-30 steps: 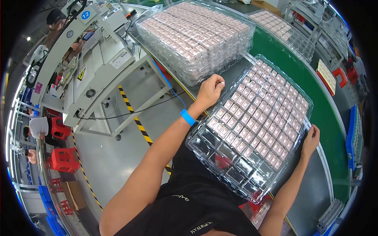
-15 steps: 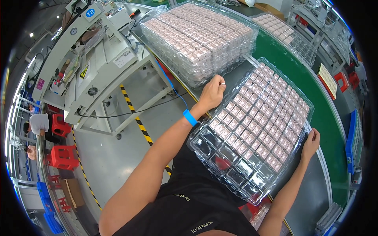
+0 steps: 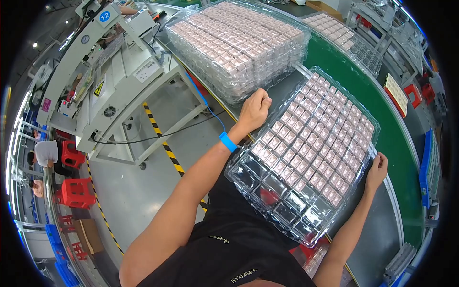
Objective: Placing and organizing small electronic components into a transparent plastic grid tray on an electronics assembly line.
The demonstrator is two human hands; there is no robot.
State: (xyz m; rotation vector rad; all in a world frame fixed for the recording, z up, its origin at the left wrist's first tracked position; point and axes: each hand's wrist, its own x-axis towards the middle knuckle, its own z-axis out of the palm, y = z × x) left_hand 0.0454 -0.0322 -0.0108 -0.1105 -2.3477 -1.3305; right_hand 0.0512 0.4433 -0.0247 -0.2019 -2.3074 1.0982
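A clear plastic tray (image 3: 267, 181) lies tilted in front of me, its many pockets mostly filled with small pale pink pieces (image 3: 315, 138). Several pockets along its near edge hold none. Beside the tray's upper left edge is my left hand (image 3: 255, 111), its fingers curled into a pinch. What it pinches, if anything, is too small to make out. A blue band (image 3: 228, 142) with a cord circles the left wrist. My right hand (image 3: 377, 172) is at the tray's right edge with fingers bent together; whatever they hold is hidden.
A tall stack of similar filled trays (image 3: 239, 48) stands beyond my left hand. Another partly filled tray (image 3: 334, 36) rests across the green belt (image 3: 344, 86). At left stands a white machine (image 3: 119, 86); red stools (image 3: 76, 192) and striped floor tape (image 3: 162, 138) lie farther off.
The whole view has shifted slightly. My left hand has turned a little beside the tray edge; the tray and right hand keep nearly the same places.
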